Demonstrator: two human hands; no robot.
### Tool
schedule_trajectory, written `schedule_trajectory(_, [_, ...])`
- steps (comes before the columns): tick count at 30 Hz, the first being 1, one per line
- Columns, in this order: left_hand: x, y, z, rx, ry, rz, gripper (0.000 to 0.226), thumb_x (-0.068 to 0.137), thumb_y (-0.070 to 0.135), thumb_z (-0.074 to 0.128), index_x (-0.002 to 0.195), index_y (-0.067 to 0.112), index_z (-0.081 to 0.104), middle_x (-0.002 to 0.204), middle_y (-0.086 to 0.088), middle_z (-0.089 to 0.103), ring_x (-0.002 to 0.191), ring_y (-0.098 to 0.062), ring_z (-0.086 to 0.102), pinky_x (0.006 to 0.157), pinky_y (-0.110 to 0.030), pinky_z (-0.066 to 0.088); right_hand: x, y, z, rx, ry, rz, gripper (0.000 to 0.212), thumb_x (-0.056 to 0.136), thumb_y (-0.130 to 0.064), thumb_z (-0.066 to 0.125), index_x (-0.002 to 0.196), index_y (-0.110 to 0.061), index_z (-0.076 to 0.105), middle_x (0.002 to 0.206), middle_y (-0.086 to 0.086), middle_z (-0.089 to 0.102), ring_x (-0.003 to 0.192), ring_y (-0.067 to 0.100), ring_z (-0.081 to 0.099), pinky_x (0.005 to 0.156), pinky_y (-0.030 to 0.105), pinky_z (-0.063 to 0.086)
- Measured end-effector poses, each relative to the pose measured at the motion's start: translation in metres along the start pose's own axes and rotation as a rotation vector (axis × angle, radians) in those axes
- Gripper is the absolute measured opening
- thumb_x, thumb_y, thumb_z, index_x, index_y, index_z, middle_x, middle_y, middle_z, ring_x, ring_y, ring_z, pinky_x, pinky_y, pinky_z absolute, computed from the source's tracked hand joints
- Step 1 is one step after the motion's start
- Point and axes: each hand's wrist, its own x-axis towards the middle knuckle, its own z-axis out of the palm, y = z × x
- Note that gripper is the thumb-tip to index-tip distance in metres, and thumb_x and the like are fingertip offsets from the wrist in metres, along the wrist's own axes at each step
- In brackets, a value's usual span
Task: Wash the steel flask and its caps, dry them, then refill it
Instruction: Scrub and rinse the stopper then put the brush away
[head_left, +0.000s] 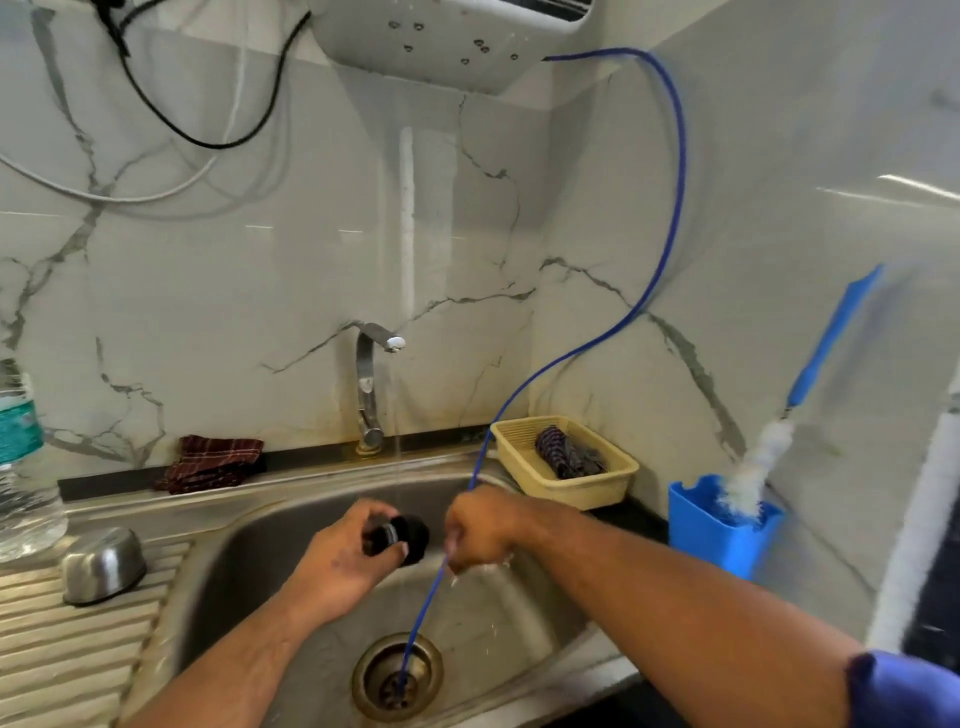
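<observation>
Right hand (480, 525), fingers curled, grip undeterminable, sits just right of black cap (402, 538); left hand (337, 561) holds that cap over sink (249, 540), beneath tap (371, 384) stream.

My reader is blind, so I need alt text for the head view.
Over a stainless steel sink, the left hand holds a round black flask cap under a thin stream from the steel tap. The curled right hand overlaps a thin blue tube running into the drain.
</observation>
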Motion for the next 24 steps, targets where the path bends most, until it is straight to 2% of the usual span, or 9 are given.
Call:
schedule_trajectory(2, [0.001, 0.005, 0.004, -0.109, -0.039, -0.049, 0.030, 0.094, 0.025, 0.073, 0.121, 0.030, 0.061, 0.116, 0.009, 0.066, 0.093, -0.003, 0.065, 0.076, -0.013, 0.050, -0.021, 0.013, -0.016, -0.190, -0.036, 0.004, 0.024, 0.092, -0.028, 0.069, 0.109, -0.012, 0.075, 0.107, 0.007, 0.076, 0.099, 0.026, 0.069, 0.085, 0.041, 0.058])
schedule_trajectory(4, [0.002, 0.014, 0.008, -0.412, -0.077, -0.155, 0.023, 0.097, 0.016, 0.069, 0.119, 0.019, 0.065, 0.111, -0.011, 0.072, 0.085, -0.020, 0.074, 0.072, -0.028, 0.060, -0.046, 0.025, -0.040, -0.272, 0.072, -0.003, 0.022, 0.092, -0.027, 0.066, 0.109, -0.017, 0.075, 0.109, 0.005, 0.075, 0.103, 0.025, 0.068, 0.082, 0.037, 0.055])
schedule_trajectory(7, [-0.002, 0.029, 0.012, -0.765, -0.129, -0.287, 0.017, 0.106, 0.013, 0.053, 0.117, 0.013, 0.066, 0.104, -0.028, 0.074, 0.075, -0.032, 0.068, 0.058, -0.035, 0.052, -0.089, 0.045, -0.086, -0.426, 0.120, 0.063, 0.024, 0.093, -0.028, 0.061, 0.114, -0.026, 0.073, 0.115, 0.002, 0.071, 0.107, 0.023, 0.065, 0.078, 0.034, 0.049])
schedule_trajectory(11, [-0.005, 0.038, 0.021, -0.934, -0.214, -0.369, 0.034, 0.112, 0.016, 0.035, 0.120, 0.015, 0.067, 0.103, -0.024, 0.069, 0.071, -0.028, 0.060, 0.061, -0.035, 0.045, -0.142, 0.070, -0.142, -0.585, -0.046, 0.194, 0.022, 0.093, -0.030, 0.068, 0.113, -0.021, 0.072, 0.113, -0.001, 0.073, 0.103, 0.019, 0.065, 0.081, 0.030, 0.049])
schedule_trajectory(14, [-0.004, 0.040, 0.023, -1.019, -0.186, -0.398, 0.038, 0.112, 0.027, 0.034, 0.121, 0.008, 0.066, 0.106, -0.028, 0.065, 0.072, -0.030, 0.055, 0.064, -0.038, 0.048, -0.163, 0.087, -0.158, -0.614, -0.238, 0.313, 0.038, 0.085, -0.042, 0.081, 0.114, -0.020, 0.070, 0.104, -0.006, 0.068, 0.093, 0.014, 0.059, 0.084, 0.030, 0.049])
schedule_trajectory(16, [-0.004, 0.042, 0.022, -0.962, -0.172, -0.362, 0.034, 0.108, 0.032, 0.045, 0.119, 0.009, 0.068, 0.109, -0.024, 0.064, 0.073, -0.030, 0.055, 0.063, -0.037, 0.052, -0.172, 0.092, -0.157, -0.683, -0.344, 0.365, 0.048, 0.081, -0.040, 0.085, 0.121, -0.021, 0.068, 0.103, -0.008, 0.060, 0.099, 0.016, 0.056, 0.090, 0.033, 0.049])
schedule_trajectory(18, [-0.006, 0.042, 0.022, -0.778, -0.136, -0.298, 0.026, 0.103, 0.024, 0.057, 0.125, 0.012, 0.065, 0.110, -0.019, 0.062, 0.073, -0.029, 0.054, 0.063, -0.035, 0.053, -0.176, 0.094, -0.150, -0.778, -0.379, 0.373, 0.051, 0.083, -0.033, 0.085, 0.128, -0.019, 0.065, 0.111, -0.006, 0.060, 0.112, 0.018, 0.055, 0.096, 0.034, 0.043])
schedule_trajectory(21, [-0.012, 0.041, 0.022, -0.444, -0.042, -0.220, 0.040, 0.094, 0.028, 0.073, 0.130, 0.019, 0.057, 0.110, -0.007, 0.065, 0.081, -0.027, 0.062, 0.072, -0.036, 0.052, -0.178, 0.092, -0.143, -0.861, -0.348, 0.344, 0.052, 0.084, -0.030, 0.084, 0.131, -0.020, 0.064, 0.128, 0.000, 0.064, 0.125, 0.020, 0.053, 0.106, 0.038, 0.042])
schedule_trajectory(24, [-0.015, 0.039, 0.017, -0.170, 0.036, -0.133, 0.060, 0.082, 0.039, 0.083, 0.133, 0.022, 0.057, 0.122, -0.001, 0.065, 0.107, -0.022, 0.060, 0.089, -0.033, 0.044, -0.183, 0.086, -0.152, -0.924, -0.282, 0.348, 0.050, 0.085, -0.030, 0.082, 0.131, -0.027, 0.064, 0.128, -0.004, 0.065, 0.125, 0.018, 0.054, 0.109, 0.044, 0.041])
